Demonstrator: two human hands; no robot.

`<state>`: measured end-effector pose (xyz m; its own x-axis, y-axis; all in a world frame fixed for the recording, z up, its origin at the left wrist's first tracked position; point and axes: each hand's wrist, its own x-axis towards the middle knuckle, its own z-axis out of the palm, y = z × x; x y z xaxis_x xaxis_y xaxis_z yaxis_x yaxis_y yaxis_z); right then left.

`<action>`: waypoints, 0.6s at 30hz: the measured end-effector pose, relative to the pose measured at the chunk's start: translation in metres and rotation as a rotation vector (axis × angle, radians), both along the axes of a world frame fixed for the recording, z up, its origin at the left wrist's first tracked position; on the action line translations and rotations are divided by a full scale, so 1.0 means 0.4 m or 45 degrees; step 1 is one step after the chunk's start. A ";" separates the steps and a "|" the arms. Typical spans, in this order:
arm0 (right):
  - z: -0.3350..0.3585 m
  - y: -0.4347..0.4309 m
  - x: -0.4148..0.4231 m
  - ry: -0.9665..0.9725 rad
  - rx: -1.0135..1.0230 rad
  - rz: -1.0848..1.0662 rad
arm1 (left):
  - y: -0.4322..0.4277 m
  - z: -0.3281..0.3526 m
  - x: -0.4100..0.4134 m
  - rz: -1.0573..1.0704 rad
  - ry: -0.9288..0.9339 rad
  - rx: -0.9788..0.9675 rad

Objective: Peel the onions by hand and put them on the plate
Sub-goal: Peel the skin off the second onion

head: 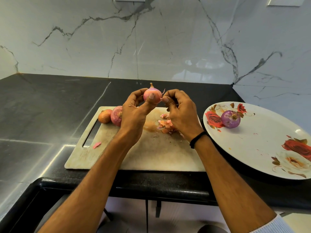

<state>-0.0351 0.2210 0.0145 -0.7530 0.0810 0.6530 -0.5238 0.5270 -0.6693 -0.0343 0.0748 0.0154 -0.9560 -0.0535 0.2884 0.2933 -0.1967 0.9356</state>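
My left hand (134, 113) grips a pink-red onion (155, 94) above the far edge of the cutting board (151, 153), stem tip pointing up, thumb pressed on its front. My right hand (180, 113) pinches a thin strip of skin at the onion's right side. A peeled purple onion (230, 118) lies on the white rose-patterned plate (262, 148) at the right. Two unpeeled onions, one orange-brown (104, 116) and one red (116, 115), sit at the board's far left corner.
A pile of loose onion skins (165, 126) lies on the board under my right hand, and a single pink scrap (96, 145) rests near the handle slot. The dark counter (42, 106) meets a marble wall behind; the counter edge runs close to me.
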 end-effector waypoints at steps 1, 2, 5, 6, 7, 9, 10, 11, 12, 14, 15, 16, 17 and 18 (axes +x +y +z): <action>0.000 0.001 0.001 -0.010 0.001 -0.007 | 0.000 0.002 0.000 -0.001 -0.005 0.026; 0.000 0.003 0.002 -0.022 0.003 -0.018 | 0.001 0.004 0.000 -0.004 -0.016 0.053; 0.000 0.005 0.003 -0.070 0.004 -0.051 | 0.002 0.007 -0.001 -0.016 -0.046 0.106; -0.001 0.006 0.004 -0.071 0.001 -0.052 | 0.002 0.007 -0.002 -0.020 -0.048 0.107; 0.000 0.007 0.005 -0.064 -0.004 -0.053 | 0.001 0.006 -0.004 -0.025 -0.049 0.102; 0.003 0.009 0.009 -0.059 -0.021 -0.046 | -0.001 0.003 -0.007 -0.034 -0.047 0.086; 0.005 0.010 0.011 -0.056 -0.026 -0.043 | -0.001 0.002 -0.008 -0.041 -0.044 0.081; 0.006 0.011 0.011 -0.045 -0.030 -0.041 | -0.001 0.001 -0.009 -0.050 -0.042 0.077; 0.007 0.011 0.012 -0.024 -0.036 -0.044 | -0.001 0.001 -0.009 -0.060 -0.042 0.073; 0.011 0.009 0.013 0.020 -0.057 -0.036 | 0.001 0.004 -0.005 -0.089 -0.039 0.069; 0.013 0.007 0.014 0.037 -0.068 -0.017 | 0.001 0.006 -0.002 -0.109 -0.035 0.075; 0.015 0.005 0.015 0.052 -0.075 0.007 | 0.001 0.007 0.000 -0.129 -0.032 0.082; 0.015 0.004 0.014 0.063 -0.075 0.027 | 0.002 0.008 0.001 -0.143 -0.031 0.091; 0.015 0.004 0.014 0.069 -0.072 0.035 | 0.001 0.008 0.002 -0.152 -0.031 0.097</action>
<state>-0.0297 0.2226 0.0204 -0.7194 0.0985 0.6876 -0.5736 0.4740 -0.6680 -0.0333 0.0753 0.0186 -0.9636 0.0405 0.2641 0.2405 -0.2993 0.9234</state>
